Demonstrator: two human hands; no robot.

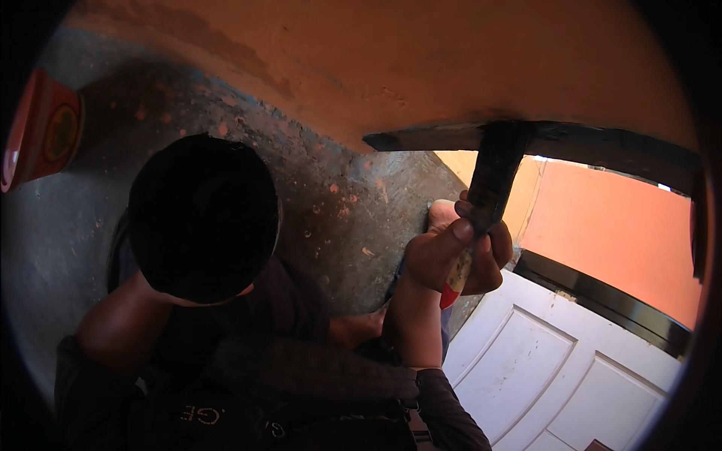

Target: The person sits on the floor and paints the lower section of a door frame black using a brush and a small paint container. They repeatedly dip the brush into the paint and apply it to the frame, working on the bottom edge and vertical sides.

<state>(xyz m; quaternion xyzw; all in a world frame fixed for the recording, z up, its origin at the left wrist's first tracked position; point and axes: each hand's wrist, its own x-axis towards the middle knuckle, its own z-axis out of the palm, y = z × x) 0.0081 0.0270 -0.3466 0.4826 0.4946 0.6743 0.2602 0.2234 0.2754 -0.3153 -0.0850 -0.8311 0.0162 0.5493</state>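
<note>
My right hand [459, 255] is closed around the handle of a paintbrush [456, 282], which has a pale grip and a red end. Its wide dark head [500, 173] points up and touches the dark ledge [421, 138] that runs along the orange wall. A round container [203, 218], black across its visible face, is held up at my left side. My left hand [154, 287] supports it from beneath, most of the fingers hidden behind it; a bit of finger shows at its lower edge.
At the far left stands a red bucket [56, 128]. The worn grey floor [331, 225] is speckled with paint spots below the orange wall [451, 60]. White panelled doors [519, 361] and a dark frame piece [602, 301] are at the lower right. My bare foot [357, 329] is on the floor.
</note>
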